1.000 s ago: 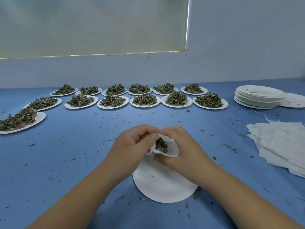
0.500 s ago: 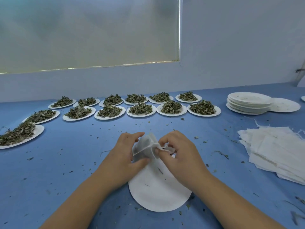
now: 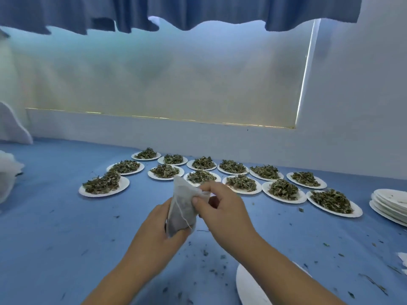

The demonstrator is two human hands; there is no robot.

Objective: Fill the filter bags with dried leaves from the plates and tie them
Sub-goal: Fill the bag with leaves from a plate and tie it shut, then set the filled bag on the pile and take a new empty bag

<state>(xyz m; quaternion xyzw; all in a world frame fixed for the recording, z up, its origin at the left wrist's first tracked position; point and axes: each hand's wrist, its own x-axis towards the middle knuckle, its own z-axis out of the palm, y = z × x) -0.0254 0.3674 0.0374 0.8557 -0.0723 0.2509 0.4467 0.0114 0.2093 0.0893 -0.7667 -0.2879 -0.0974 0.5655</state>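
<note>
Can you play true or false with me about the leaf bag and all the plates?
1. The left hand and the right hand both hold the filter bag. True.
2. The filter bag lies flat on the table. False: the hands hold it up above the table.
3. The plates beyond the hands have dried leaves heaped on them. True.
4. The stack of plates at the right edge is heaped with leaves. False: those plates are white and carry no heap.
</note>
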